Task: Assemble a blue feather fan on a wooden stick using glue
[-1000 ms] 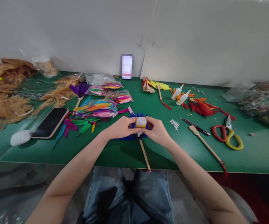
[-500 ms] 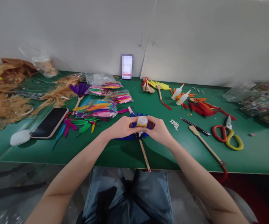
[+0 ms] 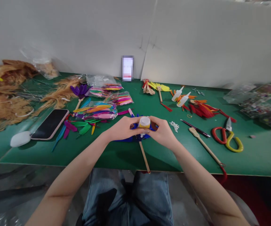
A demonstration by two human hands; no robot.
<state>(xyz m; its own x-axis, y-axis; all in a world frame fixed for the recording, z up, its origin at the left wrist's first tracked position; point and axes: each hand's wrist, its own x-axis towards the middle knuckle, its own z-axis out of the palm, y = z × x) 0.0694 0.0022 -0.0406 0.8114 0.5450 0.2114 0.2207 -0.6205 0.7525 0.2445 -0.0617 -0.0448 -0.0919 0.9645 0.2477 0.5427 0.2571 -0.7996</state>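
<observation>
Over the near middle of the table, my left hand [image 3: 124, 128] and my right hand [image 3: 162, 131] are both closed on a small white squeeze bottle [image 3: 144, 121] with a yellow label, which looks like a glue bottle. Its flat base faces up and its nozzle points down, mostly hidden by my fingers. Beneath it lies a cluster of blue feathers [image 3: 126, 139] on a wooden stick [image 3: 144, 157], whose handle reaches the table's near edge. My hands cover most of the feathers.
Scissors [image 3: 229, 128], a pen [image 3: 195, 128], a bare wooden spoon-like stick [image 3: 206, 145] and small white beads [image 3: 174, 126] lie to the right. Two more white bottles [image 3: 183, 99] are behind. To the left are bagged feathers [image 3: 98, 110], a phone [image 3: 50, 124] and brown fibre [image 3: 6, 106].
The bottle has tilted slightly in my fingers, so more of its yellow label shows. Both hands keep their place over the blue feathers. The view has shifted a little.
</observation>
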